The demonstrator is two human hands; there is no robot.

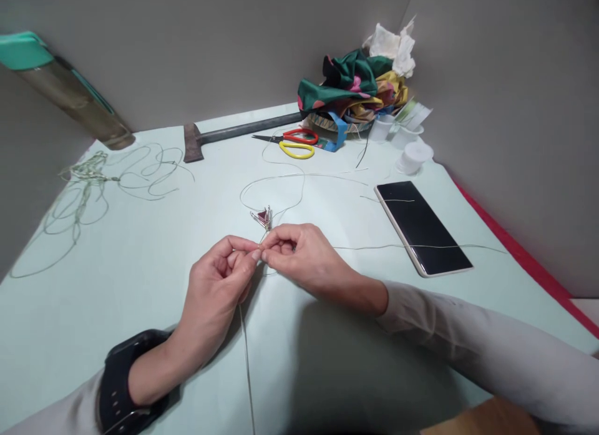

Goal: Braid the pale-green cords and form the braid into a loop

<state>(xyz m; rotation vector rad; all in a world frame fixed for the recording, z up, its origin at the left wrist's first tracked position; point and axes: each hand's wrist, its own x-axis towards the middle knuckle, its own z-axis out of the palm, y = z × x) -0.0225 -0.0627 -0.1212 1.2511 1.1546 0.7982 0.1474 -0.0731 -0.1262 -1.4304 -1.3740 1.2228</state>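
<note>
Pinching a thin cord (264,237) at the centre of the frame, the left hand (218,285) and the right hand (309,257) meet with thumb and forefinger tips almost touching. Both are closed on something very fine; exactly which strand each one grips is hidden by the fingertips.

Just above that meeting point, a small metal pendant (262,217) with a dark red stone lies near the middle of the frame, untouched by either palm. Its narrow end points down and slightly right, towards the fingers, while its wider side opens to the upper left. The short length of cord between it and the pinch slants down and left. The right forefinger is nearer to it; the left hand comes in from the lower left, a little farther off.

One loose strand (246,347) runs almost straight down to the bottom edge, below the left hand. Another line (369,248) goes right from behind the right hand and crosses the phone (423,226). Above the pendant, a looser loop curls over the desk (210,204) towards the scissors (290,145), whose blades point left. A tangle of green cord (88,173) lies at the left, apart from the hands.
</note>
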